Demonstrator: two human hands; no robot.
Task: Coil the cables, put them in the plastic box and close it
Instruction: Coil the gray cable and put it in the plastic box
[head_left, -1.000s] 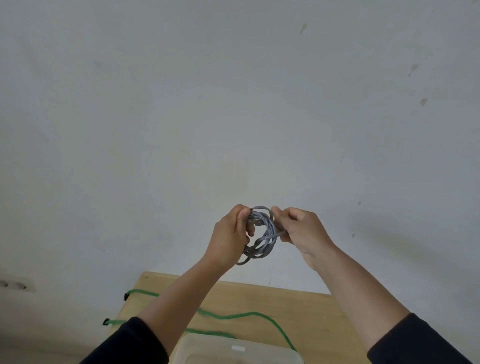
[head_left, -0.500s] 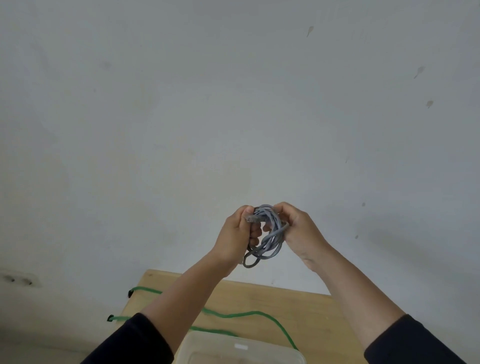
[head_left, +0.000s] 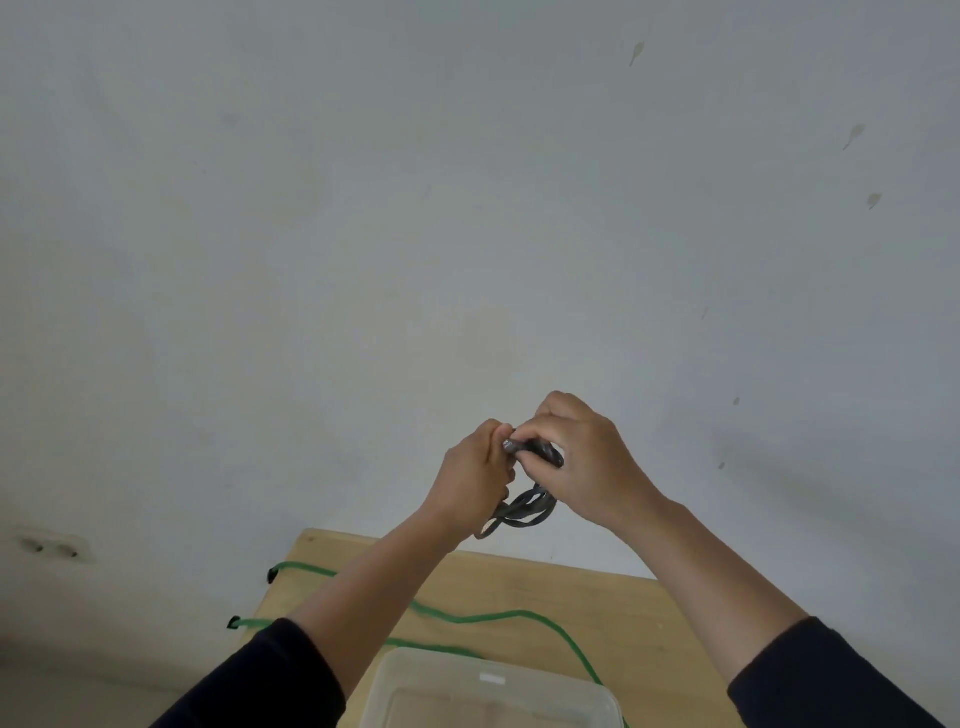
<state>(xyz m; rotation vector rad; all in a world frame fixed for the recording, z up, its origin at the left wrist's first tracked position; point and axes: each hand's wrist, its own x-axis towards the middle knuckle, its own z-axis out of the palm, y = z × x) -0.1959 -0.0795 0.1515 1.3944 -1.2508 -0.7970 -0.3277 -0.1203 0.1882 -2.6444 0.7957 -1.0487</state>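
Above the far edge of a wooden desk (head_left: 519, 587), the left hand (head_left: 475, 475) and right hand (head_left: 587, 460) both grip a coiled grey cable (head_left: 522, 512), its loops hanging below the fingers. A clear plastic box (head_left: 493, 691) sits almost straight below, nearer the person, about equally close to either hand. A loose green cable (head_left: 493, 618) lies uncoiled across the desk before a plain white wall (head_left: 363, 208).

head-worn view, facing wall, hands close

Both hands (head_left: 540, 467) w/ grey cable (head_left: 524, 512) coil.
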